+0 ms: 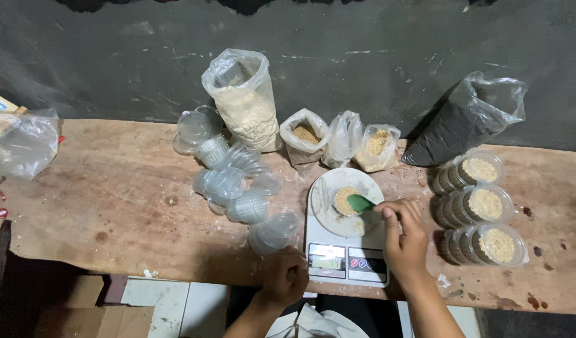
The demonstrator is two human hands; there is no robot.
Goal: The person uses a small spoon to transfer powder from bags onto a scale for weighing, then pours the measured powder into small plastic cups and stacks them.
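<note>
Wooden and stained, the surface runs the full width of the view. At nine o'clock lies a crumpled clear bag. Moving right, a tumble of empty clear cups spreads toward the middle, none of them filled. Behind them at twelve o'clock stands a tall bag of pale grain, then three small bags of brownish and yellow material.

The left hand rests at six o'clock on the near edge of the surface, just beside the scale; its fingers are curled in, and I cannot tell whether they hold anything. On the scale sits a white plate carrying one open cup of tan grain — the one being dosed. The right hand comes in from five o'clock, fingers pinched on the handle of a green spoon whose bowl hangs over that cup.

At two o'clock a dark bag leans against the wall. Below it, at three o'clock, three rows of filled cups lie on their sides, lidded as far as I can see.

Judging by the piles, the work looks well underway but not near its end — several cups are filled and set aside, while a good many empties wait.
</note>
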